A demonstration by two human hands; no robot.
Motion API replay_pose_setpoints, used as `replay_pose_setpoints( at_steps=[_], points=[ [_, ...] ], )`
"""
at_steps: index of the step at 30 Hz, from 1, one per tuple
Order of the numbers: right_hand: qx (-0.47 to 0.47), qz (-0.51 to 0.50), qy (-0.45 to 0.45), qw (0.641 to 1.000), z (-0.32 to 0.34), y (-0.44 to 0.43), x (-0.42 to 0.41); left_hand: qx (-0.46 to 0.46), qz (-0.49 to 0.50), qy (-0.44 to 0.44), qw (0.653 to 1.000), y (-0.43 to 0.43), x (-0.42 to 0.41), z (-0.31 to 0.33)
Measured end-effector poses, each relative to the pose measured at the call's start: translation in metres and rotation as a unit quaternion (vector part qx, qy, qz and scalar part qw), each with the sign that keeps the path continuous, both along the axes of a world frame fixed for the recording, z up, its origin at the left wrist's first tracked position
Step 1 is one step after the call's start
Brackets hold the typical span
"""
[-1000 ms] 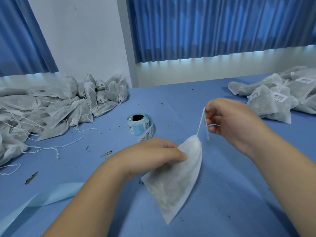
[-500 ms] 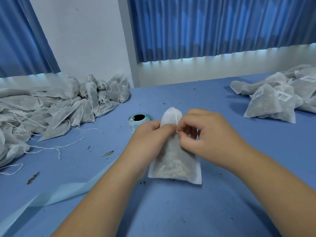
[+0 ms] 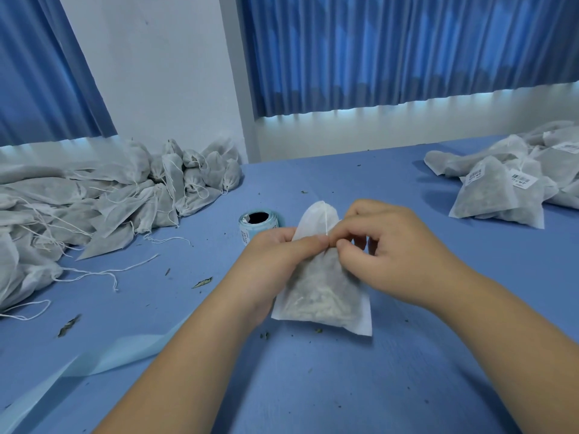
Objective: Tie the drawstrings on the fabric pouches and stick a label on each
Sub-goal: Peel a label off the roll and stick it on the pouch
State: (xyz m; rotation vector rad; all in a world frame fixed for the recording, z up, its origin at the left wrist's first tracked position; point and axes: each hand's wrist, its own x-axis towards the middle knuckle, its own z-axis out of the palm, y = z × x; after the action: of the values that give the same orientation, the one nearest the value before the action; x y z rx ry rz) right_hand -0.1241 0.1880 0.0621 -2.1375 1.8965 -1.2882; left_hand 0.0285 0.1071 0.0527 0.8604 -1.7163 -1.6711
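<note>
Right hand (image 3: 398,255) has joined left hand (image 3: 275,255), whose grip pinches the pouch (image 3: 326,296); right grip pinches its drawstring (image 3: 326,220).

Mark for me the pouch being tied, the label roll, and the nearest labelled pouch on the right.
Pouch (image 3: 322,296), head view, on its filled lower body.
Label roll (image 3: 245,227), head view, on its left outer wall.
Labelled pouch (image 3: 482,198), head view, on its front face below the label.

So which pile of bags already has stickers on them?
The pile of pouches at the far right: white barcode labels show on them. The big pile on the left shows only loose drawstrings, no labels.
</note>
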Motion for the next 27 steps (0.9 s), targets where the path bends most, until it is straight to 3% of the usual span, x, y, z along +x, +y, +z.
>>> replay_pose_setpoints(
  at_steps=[6, 10, 13, 17, 22, 27],
  points=[
    [0.020, 0.025, -0.136, 0.990, 0.000, -0.003, -0.001, -0.045, 0.035, -0.051, 0.997, 0.005, 0.001, 0.005],
    [0.011, -0.006, -0.187, 0.982, -0.002, -0.007, -0.004, -0.071, 0.127, -0.100, 0.984, 0.003, 0.006, 0.013],
    [0.044, -0.020, -0.163, 0.985, -0.010, -0.012, -0.002, -0.081, 0.209, -0.124, 0.967, -0.001, 0.029, 0.017],
    [0.078, -0.017, -0.057, 0.995, -0.024, -0.019, 0.012, -0.085, 0.243, -0.163, 0.952, 0.011, 0.071, 0.013],
    [0.120, -0.002, -0.054, 0.991, -0.036, -0.027, 0.029, -0.100, 0.295, -0.201, 0.929, 0.022, 0.093, -0.016],
    [0.162, -0.006, -0.045, 0.986, -0.043, -0.038, 0.036, -0.185, 0.350, -0.224, 0.890, 0.020, 0.088, -0.030]
  ],
)
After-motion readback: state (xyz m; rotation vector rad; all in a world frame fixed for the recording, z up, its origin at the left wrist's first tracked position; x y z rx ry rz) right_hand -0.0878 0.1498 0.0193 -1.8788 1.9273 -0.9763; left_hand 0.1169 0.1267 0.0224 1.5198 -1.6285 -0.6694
